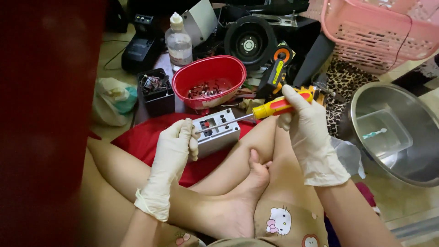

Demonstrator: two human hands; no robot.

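Both gloved hands are busy at mid-frame: my left hand (176,144) closed around the small grey metal socket block (216,131) on my knee, my right hand (302,116) gripping the yellow-and-red screwdriver (256,113), tip in a screw hole needing steady downward pressure.

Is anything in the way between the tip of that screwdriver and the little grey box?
Nothing visible. The screwdriver shaft runs straight from the right hand to the face of the grey box; the left hand holds the box's side, clear of the tip.
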